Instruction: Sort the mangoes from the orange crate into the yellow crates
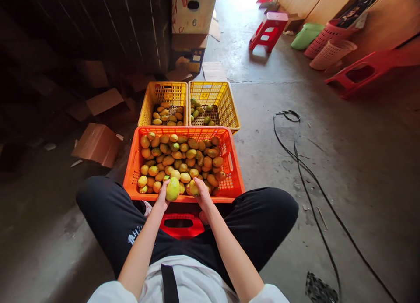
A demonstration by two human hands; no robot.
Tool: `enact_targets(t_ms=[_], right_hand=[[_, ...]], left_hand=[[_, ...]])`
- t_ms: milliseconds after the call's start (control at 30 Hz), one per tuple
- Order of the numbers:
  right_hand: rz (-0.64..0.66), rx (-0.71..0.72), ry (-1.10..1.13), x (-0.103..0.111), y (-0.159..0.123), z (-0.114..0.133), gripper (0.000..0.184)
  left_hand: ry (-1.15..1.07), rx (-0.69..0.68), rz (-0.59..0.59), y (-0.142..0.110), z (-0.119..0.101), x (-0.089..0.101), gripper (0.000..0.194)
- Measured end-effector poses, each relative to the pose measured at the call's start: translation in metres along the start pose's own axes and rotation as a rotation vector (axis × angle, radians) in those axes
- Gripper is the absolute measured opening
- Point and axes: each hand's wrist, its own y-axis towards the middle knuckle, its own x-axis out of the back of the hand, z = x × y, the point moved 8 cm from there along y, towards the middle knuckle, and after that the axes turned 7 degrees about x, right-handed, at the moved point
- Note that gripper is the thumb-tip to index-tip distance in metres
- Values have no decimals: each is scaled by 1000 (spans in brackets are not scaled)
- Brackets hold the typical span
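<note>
My left hand is closed around an oval, yellow-green mango-like fruit above the near side of an orange crate. To its right, my right hand grips a yellowish mango-like fruit, partly covered by the fingers. The orange crate between my knees holds a wide layer of similar fruit, in yellow, green and orange-brown. Behind it stand two yellow crates. The left yellow crate contains several orange-yellow fruits, and the right yellow crate several greener ones.
A red stool stands at the back, and another red stool lies at the right near pink baskets. A black cable runs across the floor. Cardboard boxes lie to the left; a stacked carton rises behind the crates.
</note>
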Motion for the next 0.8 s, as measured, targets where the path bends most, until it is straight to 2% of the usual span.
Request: enact_targets(t_ms=[200,400,500,667,800], right_hand=[[19,-21,-93,-2,-5,2,56],[71,17,-168,-7,-8,4,59],[100,60,-203,-10,-7,4,56],[41,-24,-133,-5,-4,-4,52],[33,-48,-95,-3,-4,-3,50]], left_hand=[[77,-24,58,1,1,-2,44],[127,-73,74,-3,0,-6,44],[117,-90,76,-7,-1,-7,36],[28,-88,33,-12,-5,-5,16],[-34,-36,10,-11,-4,-5,15]])
